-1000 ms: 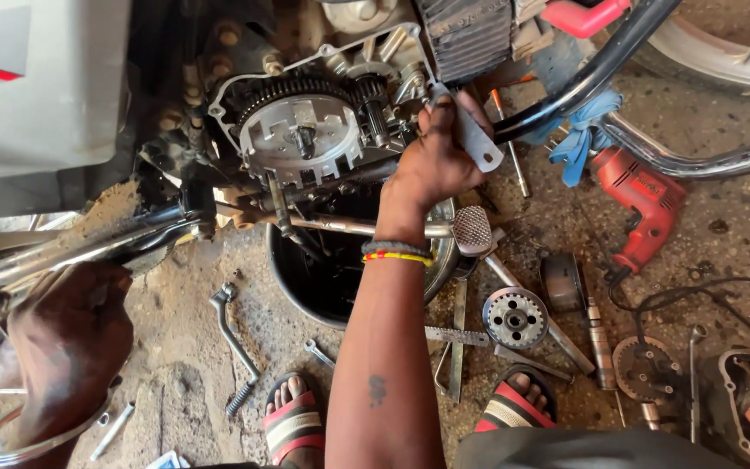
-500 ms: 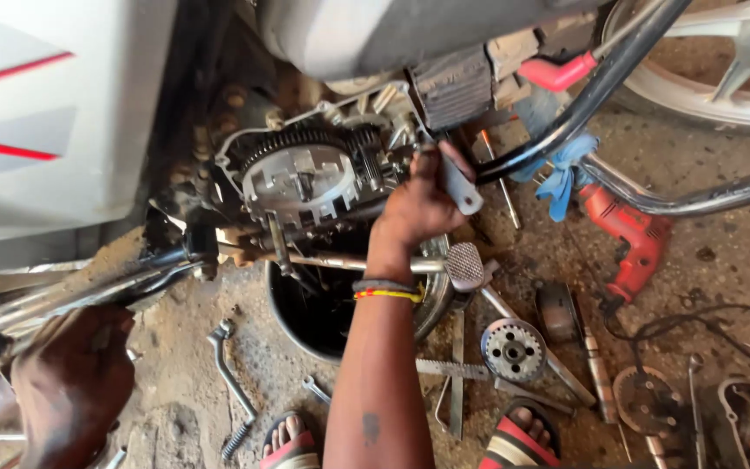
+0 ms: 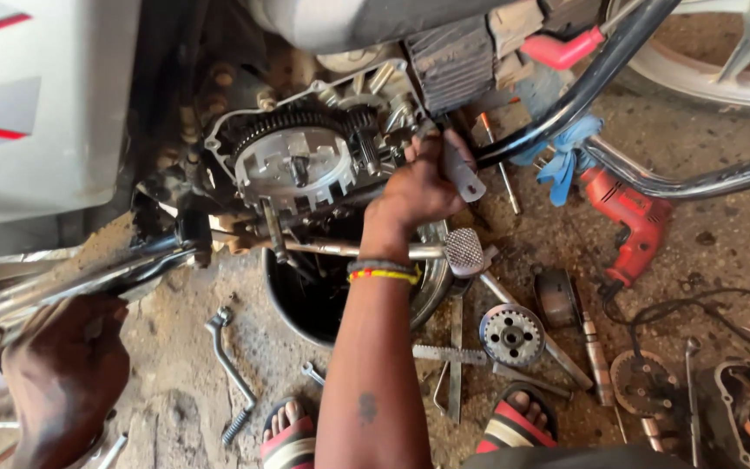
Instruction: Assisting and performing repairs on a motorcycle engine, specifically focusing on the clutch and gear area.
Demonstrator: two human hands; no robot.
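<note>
At lower left, the left hand (image 3: 62,382) rests clenched on a chrome pipe (image 3: 71,291). Left of centre sits the toothed clutch basket (image 3: 292,165) in the opened engine, above a black oil pan (image 3: 305,300). At centre, the right hand (image 3: 418,187) has its fingers grasping a small metal tool (image 3: 463,178) beside the gears. A red drill (image 3: 631,221) lies on the floor at right.

The right hand (image 3: 418,187) reaches into the open motorcycle engine, closed around a flat metal tool (image 3: 462,174) just right of the toothed clutch basket (image 3: 292,161). The left hand (image 3: 67,373) rests on a chrome pipe (image 3: 71,287) at lower left. A black oil pan (image 3: 305,300) sits on the floor below the engine, with a sprocket (image 3: 512,334) and a red drill (image 3: 631,221) to its right.
</note>
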